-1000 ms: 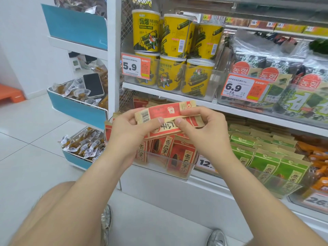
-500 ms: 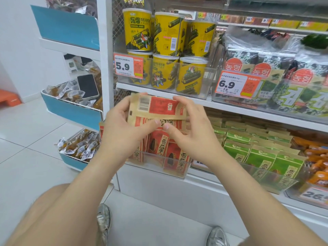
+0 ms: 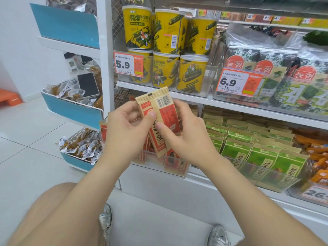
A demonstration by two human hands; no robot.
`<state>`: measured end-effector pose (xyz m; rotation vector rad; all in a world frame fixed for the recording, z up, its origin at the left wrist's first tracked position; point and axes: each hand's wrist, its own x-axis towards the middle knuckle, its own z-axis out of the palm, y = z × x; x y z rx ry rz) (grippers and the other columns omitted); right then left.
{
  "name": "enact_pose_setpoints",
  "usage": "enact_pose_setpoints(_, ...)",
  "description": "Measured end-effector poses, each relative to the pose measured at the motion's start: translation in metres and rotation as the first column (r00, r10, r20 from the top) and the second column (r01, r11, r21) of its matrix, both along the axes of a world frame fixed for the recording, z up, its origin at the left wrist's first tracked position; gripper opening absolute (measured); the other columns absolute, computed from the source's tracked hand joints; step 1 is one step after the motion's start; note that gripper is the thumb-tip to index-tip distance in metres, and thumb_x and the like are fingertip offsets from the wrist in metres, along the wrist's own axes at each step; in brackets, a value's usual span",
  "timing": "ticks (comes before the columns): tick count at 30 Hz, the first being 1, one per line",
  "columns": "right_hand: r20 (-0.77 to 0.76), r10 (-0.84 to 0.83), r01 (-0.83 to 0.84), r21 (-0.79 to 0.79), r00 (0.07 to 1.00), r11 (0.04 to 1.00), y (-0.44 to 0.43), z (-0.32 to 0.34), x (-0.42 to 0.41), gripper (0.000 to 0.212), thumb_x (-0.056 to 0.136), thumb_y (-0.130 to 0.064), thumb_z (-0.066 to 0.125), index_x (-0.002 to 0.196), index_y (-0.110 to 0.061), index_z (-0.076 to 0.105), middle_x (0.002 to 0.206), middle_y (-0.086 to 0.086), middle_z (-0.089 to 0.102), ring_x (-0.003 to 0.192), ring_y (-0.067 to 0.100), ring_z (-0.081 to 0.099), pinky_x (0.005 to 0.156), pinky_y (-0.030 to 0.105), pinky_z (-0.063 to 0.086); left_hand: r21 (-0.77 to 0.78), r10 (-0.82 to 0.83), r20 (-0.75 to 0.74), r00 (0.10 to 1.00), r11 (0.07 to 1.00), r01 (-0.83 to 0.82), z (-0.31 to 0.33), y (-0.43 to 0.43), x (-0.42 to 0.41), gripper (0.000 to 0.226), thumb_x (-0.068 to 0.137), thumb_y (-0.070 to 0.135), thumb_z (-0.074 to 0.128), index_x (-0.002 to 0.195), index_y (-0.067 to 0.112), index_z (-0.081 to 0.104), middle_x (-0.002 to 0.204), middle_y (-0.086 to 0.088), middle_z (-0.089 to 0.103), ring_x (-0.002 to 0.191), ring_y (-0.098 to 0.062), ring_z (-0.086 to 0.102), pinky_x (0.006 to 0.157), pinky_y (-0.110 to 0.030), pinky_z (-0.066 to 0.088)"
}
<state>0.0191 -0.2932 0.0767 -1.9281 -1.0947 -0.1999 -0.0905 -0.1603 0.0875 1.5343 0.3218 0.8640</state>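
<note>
Plainly a shop aisle: white tiled floor (image 3: 26, 139) underfoot, white shelf (image 3: 230, 104) running ahead, beyond both grips. Well left of the left grip (image 3: 124, 132), an end rack of blue-fronted bins (image 3: 71, 110), with a dark phone (image 3: 88, 85) lying flat on the wrapped snacks in the middle one.

Left grip and right grip (image 3: 184, 139) close together, just in front of a clear tray (image 3: 177, 172) of like red packets on the lower shelf. Between them, the red-and-tan packets (image 3: 159, 107), one overlapping the other. Left thumb pressed on the upper packet's face, fingers curled behind it. Right thumb pinching the lower packet just beside it.

Long axis near upright, top end tipped a little leftward and pointing up toward the yellow tubs (image 3: 165, 70). Barcode side of the upper packet facing the camera, printed front of the lower one showing beneath.

Counted, left to right:
- three blue-fronted bins
- one phone
- two packets in the grips
- six yellow tubs plainly seen above the grips, three over three, with another half hidden behind
- one 5.9 price tag (image 3: 128, 65) and one 6.9 price tag (image 3: 237, 82)
- green packets (image 3: 262, 157) right of the right grip, in overlapping rows too crowded to count
- two shoes (image 3: 105, 221) below the grips
</note>
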Motion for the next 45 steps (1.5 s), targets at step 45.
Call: enact_pose_setpoints(45,0.313,0.081,-0.05,-0.104,0.946,0.993,-0.008,0.006,0.024,0.03,0.088,-0.049,0.082,0.103,-0.023,0.085,0.11,-0.013,0.073,0.099,0.007,0.07,0.086,0.04,0.061,-0.159,-0.336,-0.257,0.906,0.94,0.303,-0.015,-0.002,0.003,0.027,0.114,0.006,0.044,0.112,-0.006,0.067,0.104,-0.029,0.077,0.093,-0.031,0.081,0.074,-0.032,0.066)
